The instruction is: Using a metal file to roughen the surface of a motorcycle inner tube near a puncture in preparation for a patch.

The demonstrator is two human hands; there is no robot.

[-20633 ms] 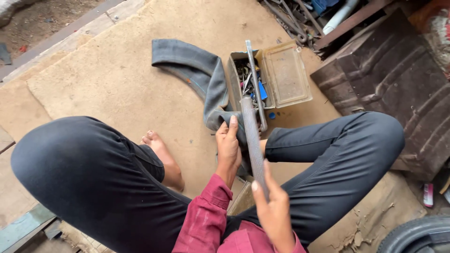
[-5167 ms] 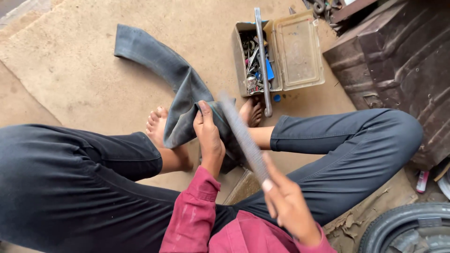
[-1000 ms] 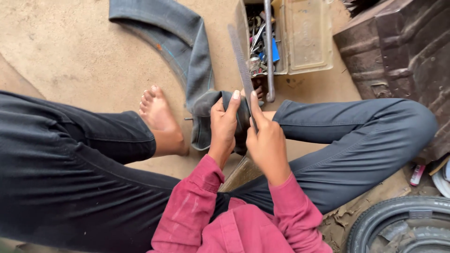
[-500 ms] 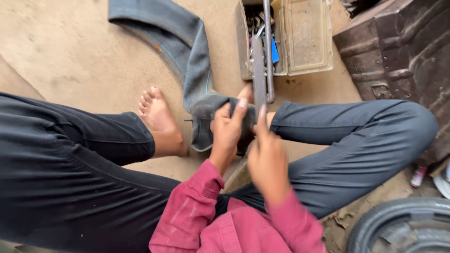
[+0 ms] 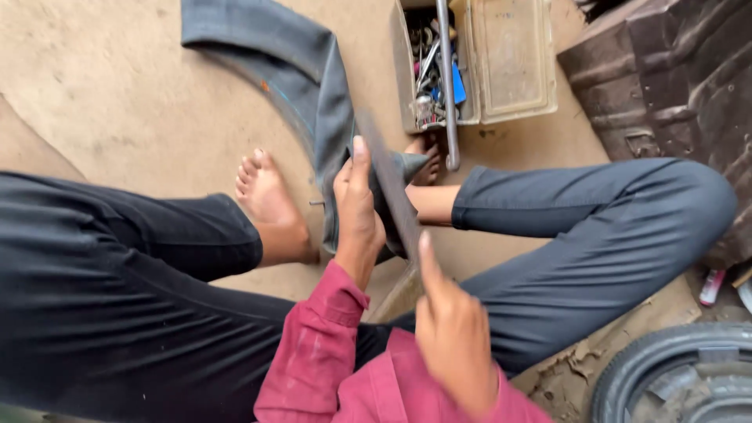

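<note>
Currently left hand [image 5: 357, 210] is clamped over a folded grey rubber inner tube [image 5: 313, 86], matte and limp, pinning it just beside the bare foot [image 5: 266, 205]. Right hand [image 5: 453, 338] is closed around the near end of a long flat metal file [image 5: 389, 186], dull grey, blade lying across the tube beside the left fingers. Beyond both hands: open tan toolbox [image 5: 509, 59], dented metal, on the floor.

bare floor [image 5: 117, 94] left, toolbox [image 5: 509, 63] ahead
</note>
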